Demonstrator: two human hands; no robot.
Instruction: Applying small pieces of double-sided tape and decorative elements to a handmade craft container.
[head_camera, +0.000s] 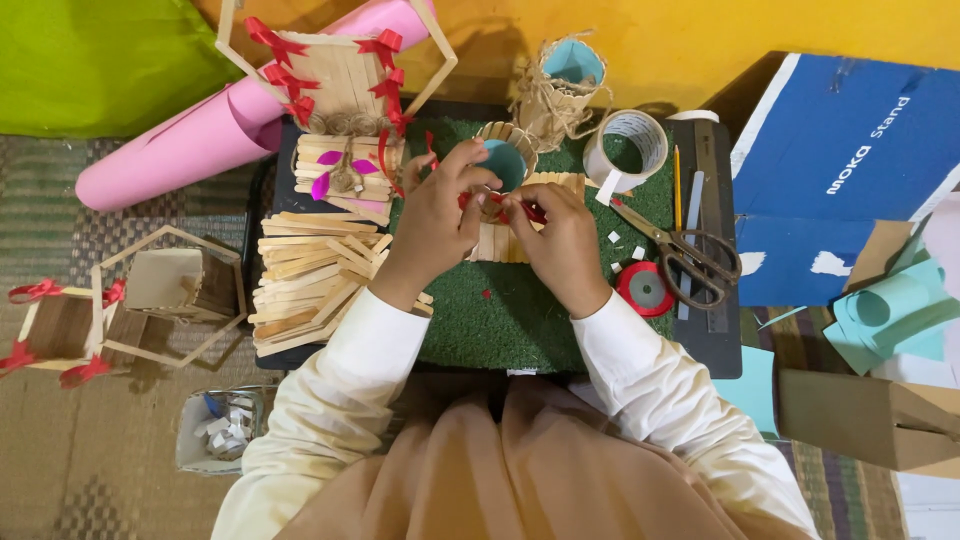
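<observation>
**Red ribbon going onto a craft-stick pot**

Both hands are working mid-mat: the left hand (435, 222) and right hand (560, 245) are pinching a strip of red ribbon (500, 201) between closed fingertips, apparently forming a bow. Fixing it on will likely call for steady fingers. Just beyond, near the far edge of the green mat (500, 320), the small stick pot (505, 160), blue-lined, is standing upright.

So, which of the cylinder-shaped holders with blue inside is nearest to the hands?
The stick-walled holder, touching the left hand near the right hand. The twine-wrapped holder stands farther back by the yellow wall.
</observation>
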